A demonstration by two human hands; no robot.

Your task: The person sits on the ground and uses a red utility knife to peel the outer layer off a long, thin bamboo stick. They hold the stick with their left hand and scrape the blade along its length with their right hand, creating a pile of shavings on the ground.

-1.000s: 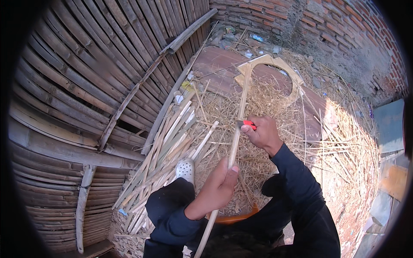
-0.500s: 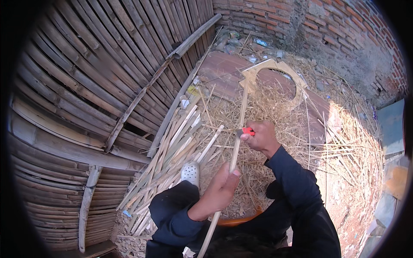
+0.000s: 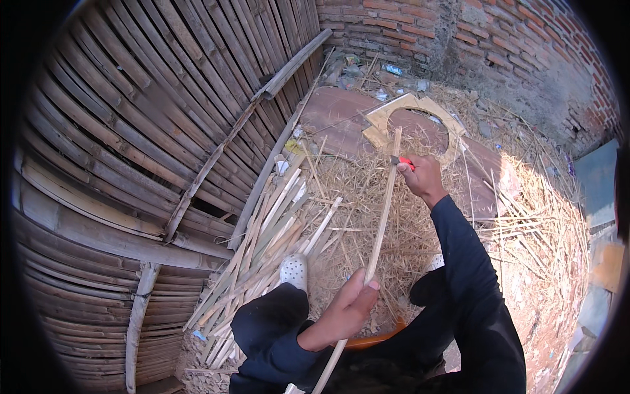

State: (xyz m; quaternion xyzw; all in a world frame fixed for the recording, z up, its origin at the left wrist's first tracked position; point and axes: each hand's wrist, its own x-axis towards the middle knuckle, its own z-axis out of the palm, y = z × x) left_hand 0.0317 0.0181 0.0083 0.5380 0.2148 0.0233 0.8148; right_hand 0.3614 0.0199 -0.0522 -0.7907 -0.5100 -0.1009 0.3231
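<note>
My left hand (image 3: 344,312) is wrapped round the lower part of a long, pale bamboo strip (image 3: 380,230), which slants up and away from me. In my right hand (image 3: 425,180) is a small red-handled cutter (image 3: 407,162), its dark end against the strip near the far tip. The fingers of that hand are closed round the handle. The strip's near end passes below my left hand toward the lower edge. Thin curly shavings (image 3: 354,190) lie under and around the strip.
To the left a heap of split bamboo strips (image 3: 262,246) lies beside a bamboo slat wall (image 3: 131,118). Beyond the strip is a board with a round cut-out (image 3: 380,118). A brick wall (image 3: 407,33) closes the back. My white clog (image 3: 294,270) stands beside the strips.
My right hand and the cutter have moved away from me along the strip, toward its far tip. The strip has swung to the right; my left hand has shifted slightly right and nearer.
</note>
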